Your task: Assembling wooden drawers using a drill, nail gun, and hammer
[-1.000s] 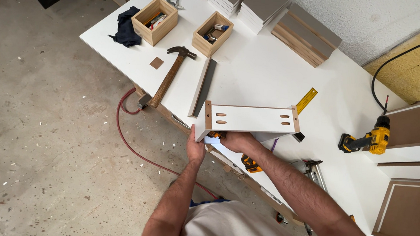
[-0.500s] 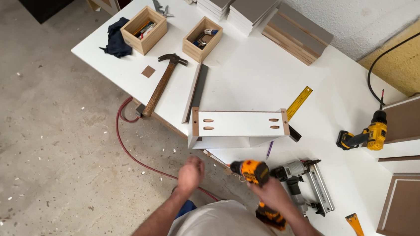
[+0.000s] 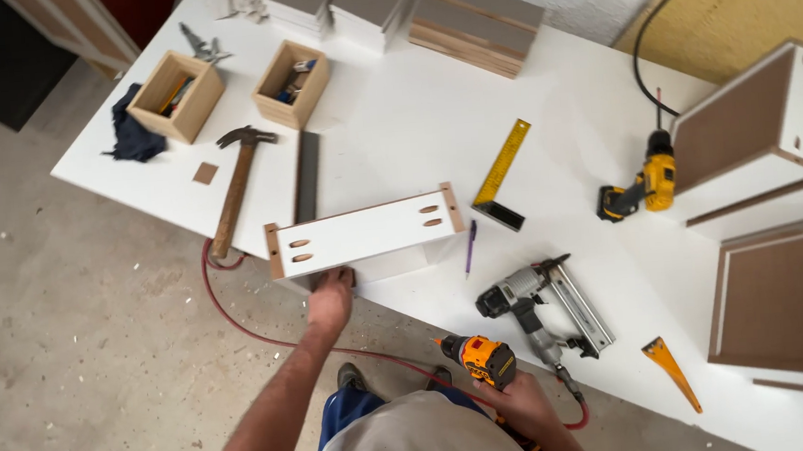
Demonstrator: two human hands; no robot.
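A white panel assembly (image 3: 364,235) with pocket holes at both ends stands at the near edge of the white worktable (image 3: 404,130). My left hand (image 3: 331,298) grips its lower front edge near the left end. My right hand (image 3: 516,403) holds a yellow and black cordless drill (image 3: 479,360) below the table edge, close to my body, its bit pointing left. A grey nail gun (image 3: 537,303) lies on the table just right of the drill.
A hammer (image 3: 236,186), a dark flat bar (image 3: 306,176), a yellow square (image 3: 503,175), a purple pencil (image 3: 469,247) and a second yellow drill (image 3: 642,187) lie on the table. Two wooden boxes (image 3: 291,83) sit at the back left. Cabinet panels (image 3: 789,290) stand right. A red hose (image 3: 246,314) runs over the floor.
My right hand has taken up the cordless drill and brought it in front of my body. My left hand has come back onto the panel's lower edge. The view has shifted toward the table.
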